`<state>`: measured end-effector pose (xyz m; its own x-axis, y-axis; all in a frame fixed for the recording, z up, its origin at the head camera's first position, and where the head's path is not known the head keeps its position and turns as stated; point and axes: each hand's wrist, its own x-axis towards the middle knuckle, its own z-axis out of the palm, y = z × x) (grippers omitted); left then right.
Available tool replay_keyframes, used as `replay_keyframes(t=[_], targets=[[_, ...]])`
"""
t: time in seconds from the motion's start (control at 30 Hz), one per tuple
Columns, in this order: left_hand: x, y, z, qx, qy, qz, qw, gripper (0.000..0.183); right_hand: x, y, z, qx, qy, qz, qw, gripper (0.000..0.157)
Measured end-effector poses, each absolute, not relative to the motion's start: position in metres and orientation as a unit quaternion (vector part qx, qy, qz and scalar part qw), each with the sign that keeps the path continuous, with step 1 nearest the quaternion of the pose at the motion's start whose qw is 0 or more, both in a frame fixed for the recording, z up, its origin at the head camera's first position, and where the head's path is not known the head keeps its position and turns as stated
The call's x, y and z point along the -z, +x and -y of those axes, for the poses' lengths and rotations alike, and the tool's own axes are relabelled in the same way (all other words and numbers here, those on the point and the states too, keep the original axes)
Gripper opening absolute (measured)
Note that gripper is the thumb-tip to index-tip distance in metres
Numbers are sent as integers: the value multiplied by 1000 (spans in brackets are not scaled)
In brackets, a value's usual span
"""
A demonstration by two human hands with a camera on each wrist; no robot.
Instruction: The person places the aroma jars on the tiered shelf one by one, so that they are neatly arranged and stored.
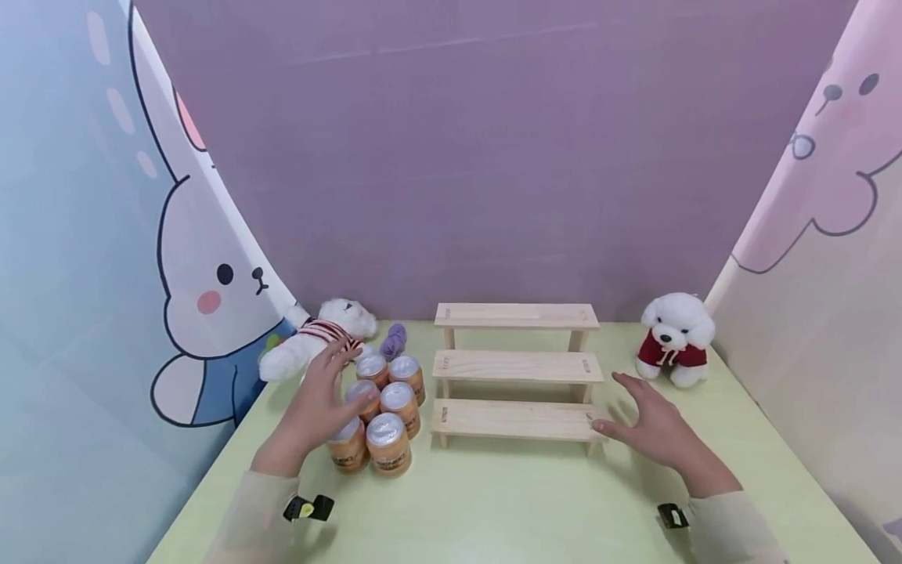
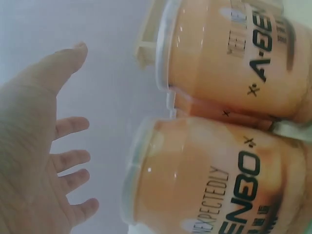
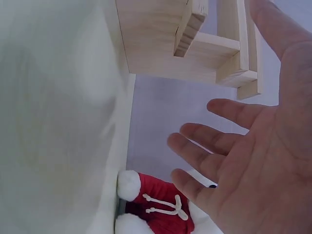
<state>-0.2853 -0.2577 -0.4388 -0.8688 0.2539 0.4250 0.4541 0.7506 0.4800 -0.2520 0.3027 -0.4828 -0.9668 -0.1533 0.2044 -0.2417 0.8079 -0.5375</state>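
And the left hand (image 1: 315, 407) blocks part of the lying plush bear (image 1: 347, 317) and some of the left-side cans (image 1: 347, 454), their lettering too tiny from the head! The purple bundle (image 1: 394, 342), too small to make out. Left wrist view: two big cans run out of frame, words chopped, another mostly hidden behind. Right wrist view: top edge slices the wooden stand (image 1: 517, 366), the right hand (image 1: 651, 423) loses its thumb tip, fingers mask the plush dog (image 1: 674, 333). Bench (image 1: 507, 517) and sleeves (image 1: 736, 533), cut at the near edge!
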Motion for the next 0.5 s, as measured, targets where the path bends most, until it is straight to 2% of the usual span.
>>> replay_keyframes(t=[0.27,0.5], targets=[[445,-269,253,381,-222,878,184,55,489,-250,-298,-352,111,928,53,96],[450,-254,247,409,-234,863,183,57,496,-248,-296,-390,121,912,40,89]])
